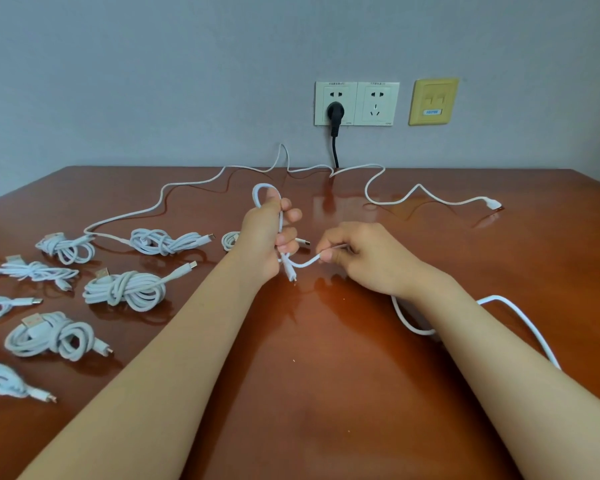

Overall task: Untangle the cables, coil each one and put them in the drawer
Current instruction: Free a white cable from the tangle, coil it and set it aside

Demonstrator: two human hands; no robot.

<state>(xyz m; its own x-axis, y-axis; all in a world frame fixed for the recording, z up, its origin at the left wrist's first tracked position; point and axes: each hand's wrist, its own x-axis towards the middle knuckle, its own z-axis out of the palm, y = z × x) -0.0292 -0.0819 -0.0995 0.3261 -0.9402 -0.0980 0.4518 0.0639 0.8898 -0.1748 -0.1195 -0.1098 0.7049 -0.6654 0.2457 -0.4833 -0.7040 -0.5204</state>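
Done so far: I count at least eight coiled bundles (125, 291) lying on the left side of the counter (326, 393), each wrapped on itself. By my reading, most of the coiling is finished.
In hand now: one working cable (305, 263), only just begun. A single loop is formed and the rest is still slack.
Left to do: I need to finish this coil. Then there is the long loose cable (492, 203), which snakes across the back of the counter from beside the bundles to the far right. I see no drawer in this view, so I judge that none of the stowing has been done.
Left hand (267, 233): its fingers are curled round the loop, gripping both strands together above the counter's middle.
Right hand (357, 258): it pinches the same cable between thumb and fingertips, just to the right of the left hand.
Where the cable lies: it runs from the left fist across the short gap to the right hand, then out under the right wrist and along the counter towards the near right edge.
Long axis of the loop: it stands roughly upright in the fist. The bend is at the top, leaning toward the wall.
Which way it points: the connector tip (292, 277) hangs below the fist and aims down at the counter. The stretch between my hands runs left to right, sagging slightly.
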